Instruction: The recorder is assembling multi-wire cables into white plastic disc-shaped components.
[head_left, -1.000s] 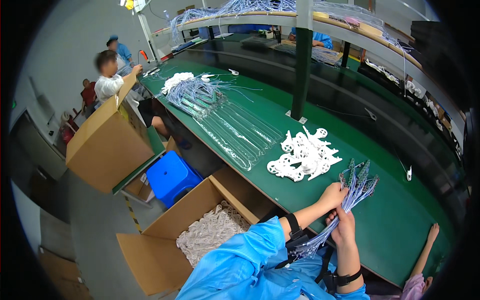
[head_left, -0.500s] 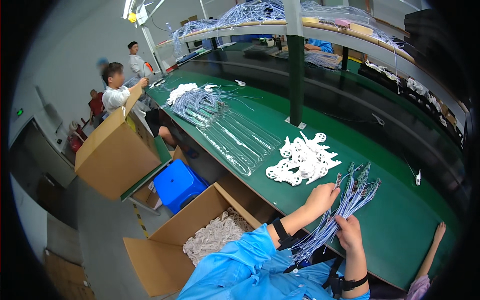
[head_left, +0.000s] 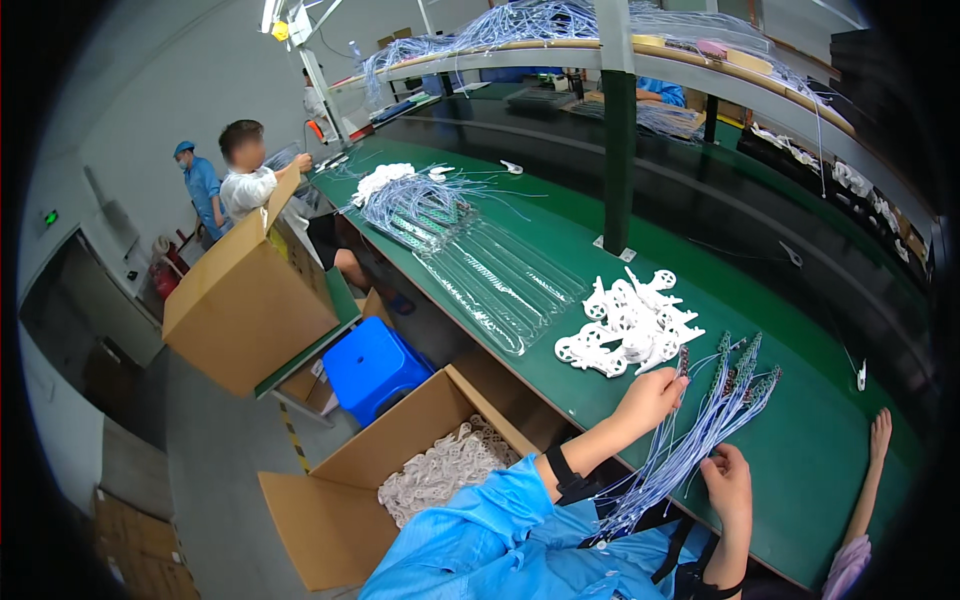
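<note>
We see a bunch of pale blue wires (head_left: 690, 440) in the lower right of the frame, lying on the green worktop (head_left: 800, 500). The bunch is long and slants: its dark strips (head_left: 740, 370) point to the upper right, and its loose ends run to the lower left, past the near edge. Our left hand (head_left: 645, 400) is on the left side of the bunch, near the top. Its grip is pinching one small strip (head_left: 684, 358), which pokes up from the fingertips and is set apart from the other strips, a little to their left. So the left hand is the nearer one to the strips. Our right hand (head_left: 728, 485) is lower down, just beside the right side of the wires, about halfway along them. Its fingers are curled, but we cannot tell if its grip has hold of any wires. A pile of white parts (head_left: 635, 325) sits just above the left hand. Clear sleeves (head_left: 500, 290) lie farther off, near the middle of the frame. At the far right, another person's hand (head_left: 880, 435) rests on the worktop, well apart from ours.
</note>
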